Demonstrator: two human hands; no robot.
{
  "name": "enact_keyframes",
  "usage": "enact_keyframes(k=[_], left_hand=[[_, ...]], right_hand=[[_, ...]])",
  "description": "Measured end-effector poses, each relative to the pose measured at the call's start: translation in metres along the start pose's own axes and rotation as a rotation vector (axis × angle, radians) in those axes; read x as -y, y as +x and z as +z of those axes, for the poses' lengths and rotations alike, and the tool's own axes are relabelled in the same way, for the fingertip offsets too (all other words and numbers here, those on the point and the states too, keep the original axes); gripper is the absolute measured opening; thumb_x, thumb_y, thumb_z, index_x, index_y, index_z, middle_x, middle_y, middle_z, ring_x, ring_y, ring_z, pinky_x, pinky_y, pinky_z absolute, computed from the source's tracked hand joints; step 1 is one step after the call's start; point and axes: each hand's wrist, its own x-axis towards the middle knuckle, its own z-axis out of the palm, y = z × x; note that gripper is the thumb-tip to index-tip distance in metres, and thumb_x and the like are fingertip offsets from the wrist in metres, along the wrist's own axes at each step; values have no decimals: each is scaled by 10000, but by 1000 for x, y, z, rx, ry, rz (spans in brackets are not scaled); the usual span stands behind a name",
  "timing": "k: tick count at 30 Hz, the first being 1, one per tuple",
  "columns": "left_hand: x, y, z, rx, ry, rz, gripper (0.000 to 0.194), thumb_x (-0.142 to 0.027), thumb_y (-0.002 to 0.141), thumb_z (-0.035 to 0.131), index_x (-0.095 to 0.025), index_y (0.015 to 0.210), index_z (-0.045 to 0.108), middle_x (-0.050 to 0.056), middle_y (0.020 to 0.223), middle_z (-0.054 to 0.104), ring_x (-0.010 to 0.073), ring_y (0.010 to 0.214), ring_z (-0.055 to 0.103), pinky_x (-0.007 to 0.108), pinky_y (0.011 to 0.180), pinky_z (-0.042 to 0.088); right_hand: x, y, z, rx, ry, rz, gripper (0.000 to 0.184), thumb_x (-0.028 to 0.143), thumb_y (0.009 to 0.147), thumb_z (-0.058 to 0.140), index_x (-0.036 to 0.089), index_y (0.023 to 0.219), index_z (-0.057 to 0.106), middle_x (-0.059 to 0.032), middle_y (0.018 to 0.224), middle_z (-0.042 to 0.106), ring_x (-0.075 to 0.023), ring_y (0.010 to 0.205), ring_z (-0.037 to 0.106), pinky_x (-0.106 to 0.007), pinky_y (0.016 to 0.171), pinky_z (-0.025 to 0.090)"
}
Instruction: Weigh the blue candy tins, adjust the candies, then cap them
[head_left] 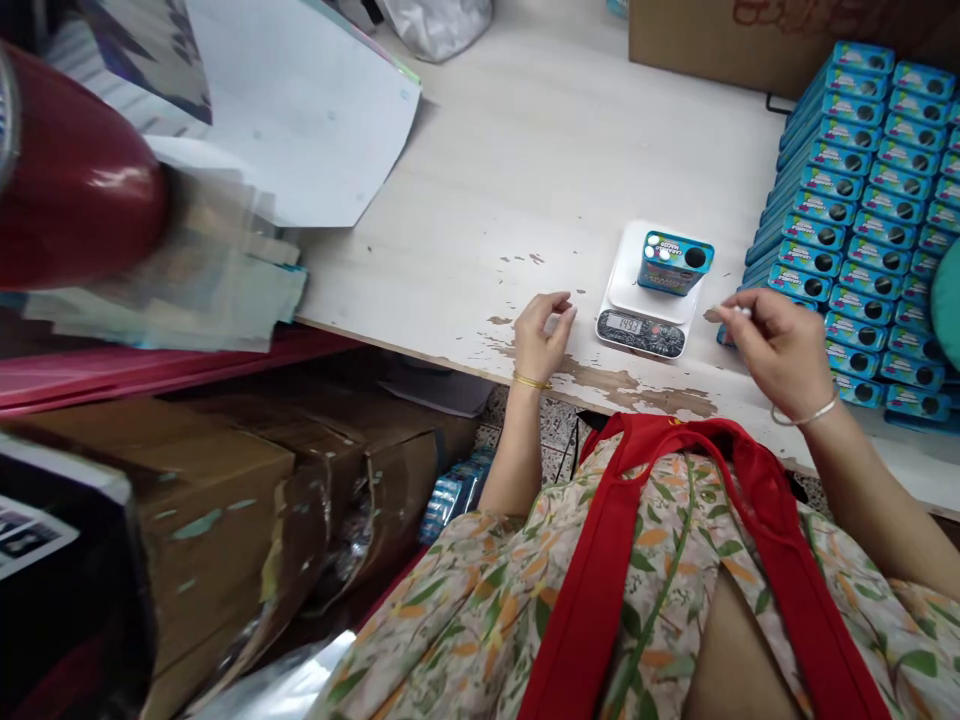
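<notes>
A white digital scale (654, 335) stands near the table's front edge, its lit display showing digits that look like 1493. On its platform stands a blue printed box (670, 275) with a dark round spot and several small white pieces (654, 247) on its upper face. To the left of the scale, my left hand (541, 335) rests over the table edge, fingers loosely bent, thumb apart, holding nothing. My right hand (776, 345), right of the scale, pinches small white pieces (741, 311) at its fingertips; their exact kind is too small to tell.
Stacked rows of similar blue boxes (825, 210) fill the table's right side. A cardboard box (712, 40) sits behind. At left are white sheets (300, 110), a red rounded object (82, 170) and plastic packets (225, 280). Brown cartons (217, 500) lie below the edge.
</notes>
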Motion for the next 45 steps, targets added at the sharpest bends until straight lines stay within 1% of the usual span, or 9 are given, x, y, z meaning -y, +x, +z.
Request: enact_keyframes(k=[7,13,29,32,35,38,40,42,45], left_hand=[[-50,30,17,-45,5,199,294,-389,1010,506,-194,1206,607,77,1055,667,178,1009,635,349,899,535],[-64,51,32,143,296,307,672,-691,964,347,-234,1436,489,115,1542,428,301,1493,293,516,1232,218],[-90,61,59,253,350,515,586,-486,1018,411,-140,1492,418,139,1592,329,178,1556,-33,501,1286,-84],[-90,61,47,230,231,497,721,-439,962,584,-275,1575,243,85,1631,260,220,1561,107,550,1282,57],[-81,64,28,117,143,440,698,-295,909,645,-404,1525,337,-28,1615,320,243,1512,280,510,1262,214],[-68,65,11,-29,107,342,661,-265,857,644,-491,1445,442,-100,1528,450,294,1377,476,528,1160,406],[-60,61,1,-78,141,262,644,-279,839,642,-556,1394,472,-139,1468,513,327,1298,550,571,1099,460],[-55,55,-5,-73,185,187,639,-288,830,642,-612,1356,475,-166,1421,549,355,1261,578,617,1059,482],[-51,45,-6,-29,213,111,626,-292,832,645,-656,1315,482,-183,1370,583,376,1226,605,653,1010,507]], right_hand=[[4,67,15,5,-172,-93,316,487,952,555,213,868,689,-35,618,615,-199,615,609,-317,606,468],[-12,55,22,-6,-137,-40,350,369,999,427,174,1128,687,-94,807,711,-249,778,699,-366,732,544],[-12,39,31,149,124,72,438,216,949,412,140,1344,585,-91,860,708,-218,749,673,-403,787,566],[-5,32,-8,66,74,-37,398,287,940,472,141,1278,624,-96,948,716,-190,747,648,-363,779,550],[-21,40,-88,-194,-93,-79,307,398,947,540,190,1137,663,-50,966,702,-157,800,626,-311,757,517],[-74,51,-188,-493,-455,62,168,306,943,571,158,989,636,-71,1004,682,-140,873,579,-275,776,462],[-123,58,-236,-517,-650,320,131,267,904,640,141,903,602,-69,913,652,-126,829,505,-271,820,415],[-168,62,-256,-444,-635,545,228,284,820,725,177,783,527,6,749,553,-98,693,404,-259,788,395],[-212,65,-241,-358,-574,593,375,353,703,797,218,701,447,55,696,465,-73,619,359,-234,731,391]])
